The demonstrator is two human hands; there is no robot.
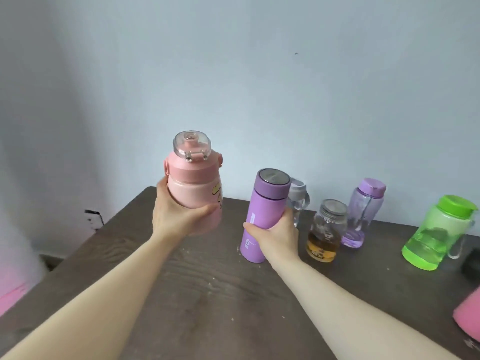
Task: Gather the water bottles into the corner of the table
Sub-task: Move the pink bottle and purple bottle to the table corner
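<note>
Your left hand (176, 216) grips pink bottle (193, 188), right hand (279, 232) grips purple flask (262, 216). Nothing cornered yet; green bottle (439, 235) plus others along wall still waiting.

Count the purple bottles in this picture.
2: a matte purple flask in the right hand, and a clear purple bottle by the wall. Others may be hidden.

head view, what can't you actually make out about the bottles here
- Clear bottle with grey lid: mostly hidden behind the purple flask and the right hand, head view.
- Pink object: cut off by the right frame edge; cannot tell what it is.
- Dark object: cut by the same edge.
- Pink bottle: base covered by the left hand.
- Flask print: too small to read.
</note>
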